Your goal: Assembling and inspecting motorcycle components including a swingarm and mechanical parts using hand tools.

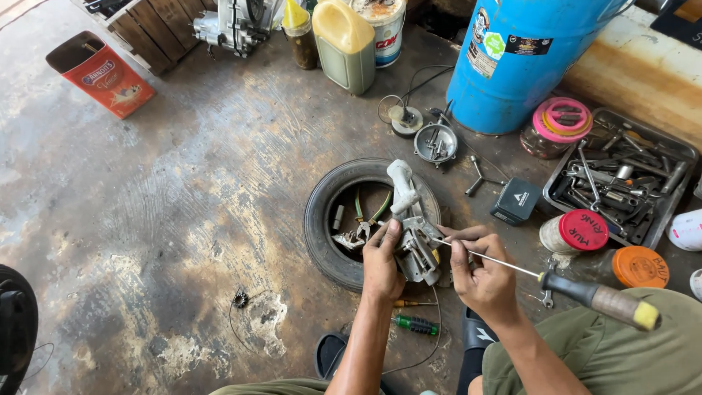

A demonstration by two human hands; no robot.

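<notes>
A grey metal engine part [414, 232] with a pale tube on top rests on the rim of a small black tyre [327, 238] lying flat on the floor. My left hand [381, 263] grips the part's near left side. My right hand [482, 274] holds a long screwdriver [578, 289] by its thin shaft, the tip against the part, the black and wood-coloured handle sticking out to the right over my knee. Small fittings and green wires lie inside the tyre.
A green-handled screwdriver [415, 324] lies on the floor by my left wrist. A tray of tools [621, 183], lidded jars [583, 230], a blue drum [523, 58], a jerrycan [344, 44] and a red box [102, 73] stand around.
</notes>
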